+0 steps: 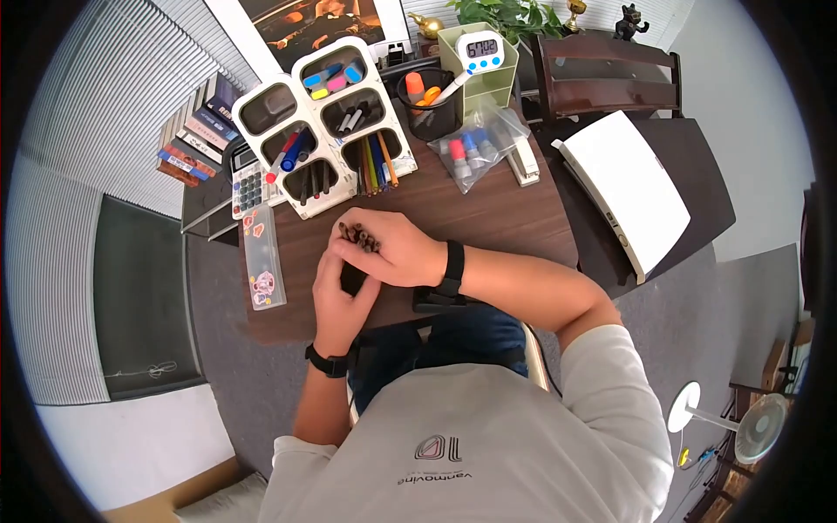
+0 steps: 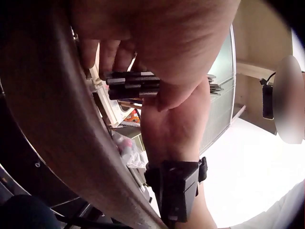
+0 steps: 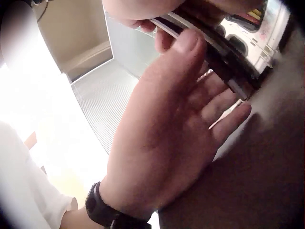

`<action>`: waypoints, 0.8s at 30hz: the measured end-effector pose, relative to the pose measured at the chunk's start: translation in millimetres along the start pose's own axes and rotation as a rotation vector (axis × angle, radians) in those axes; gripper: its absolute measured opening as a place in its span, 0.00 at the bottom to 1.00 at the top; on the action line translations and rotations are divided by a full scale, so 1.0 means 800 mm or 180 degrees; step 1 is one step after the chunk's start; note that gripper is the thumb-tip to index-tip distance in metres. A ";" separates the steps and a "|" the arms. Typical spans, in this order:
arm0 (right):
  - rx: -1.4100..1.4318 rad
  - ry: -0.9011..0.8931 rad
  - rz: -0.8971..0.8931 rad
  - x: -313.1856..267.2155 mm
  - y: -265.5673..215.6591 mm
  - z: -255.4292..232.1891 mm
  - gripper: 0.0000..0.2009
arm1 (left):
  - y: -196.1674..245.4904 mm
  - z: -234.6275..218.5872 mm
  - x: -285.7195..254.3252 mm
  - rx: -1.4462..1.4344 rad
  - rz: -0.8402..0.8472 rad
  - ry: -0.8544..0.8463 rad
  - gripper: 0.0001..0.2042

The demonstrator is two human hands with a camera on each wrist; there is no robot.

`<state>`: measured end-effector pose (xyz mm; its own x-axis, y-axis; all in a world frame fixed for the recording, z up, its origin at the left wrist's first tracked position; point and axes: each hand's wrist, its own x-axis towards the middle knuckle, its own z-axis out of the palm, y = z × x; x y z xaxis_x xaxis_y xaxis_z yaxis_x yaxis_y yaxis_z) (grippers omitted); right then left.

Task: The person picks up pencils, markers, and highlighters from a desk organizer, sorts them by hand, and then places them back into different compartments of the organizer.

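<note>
A bundle of slim dark pencil-like sticks (image 1: 359,237) is held between both hands over the desk's front part. My right hand (image 1: 399,247) curls around its upper part, and the brownish ends show above the fingers in the head view. From below, my left hand (image 1: 338,301) meets the right one. Its thumb (image 3: 188,50) lies along the bundle in the right wrist view, with the fingers on the far side. In the left wrist view the blunt ends of the sticks (image 2: 133,86) poke out beside the palm, and thinner tips show on the other side.
A white organizer (image 1: 316,122) with pens, markers and pencils stands behind the hands. Left of them lie a clear stickered case (image 1: 264,261) and a calculator (image 1: 248,187). A black pen cup (image 1: 433,122), a bag of small bottles (image 1: 475,148) and a white stapler (image 1: 524,164) sit rightward.
</note>
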<state>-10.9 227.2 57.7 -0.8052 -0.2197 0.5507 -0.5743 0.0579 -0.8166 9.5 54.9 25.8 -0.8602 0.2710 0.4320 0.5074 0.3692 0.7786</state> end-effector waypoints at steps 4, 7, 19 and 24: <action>0.0368 -0.0324 0.0502 0.003 0.005 0.003 0.10 | -0.012 -0.010 -0.006 0.0338 -0.0061 0.0079 0.14; 0.0715 -0.0278 0.0612 0.004 0.011 0.007 0.10 | -0.005 -0.010 -0.005 0.0405 -0.0306 0.0066 0.13; 0.1372 -0.0078 0.0953 -0.001 0.023 0.018 0.14 | -0.008 -0.031 -0.016 0.0380 -0.0569 0.0229 0.08; 0.1056 -0.0165 0.0881 -0.001 0.010 0.009 0.13 | 0.000 -0.069 -0.029 0.0197 -0.0752 0.0531 0.09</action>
<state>-13.9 221.1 50.0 -0.9089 -0.2890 0.3007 -0.2524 -0.1928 -0.9482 26.7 -0.9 40.7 -0.9489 0.0232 0.3148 0.2898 0.4594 0.8396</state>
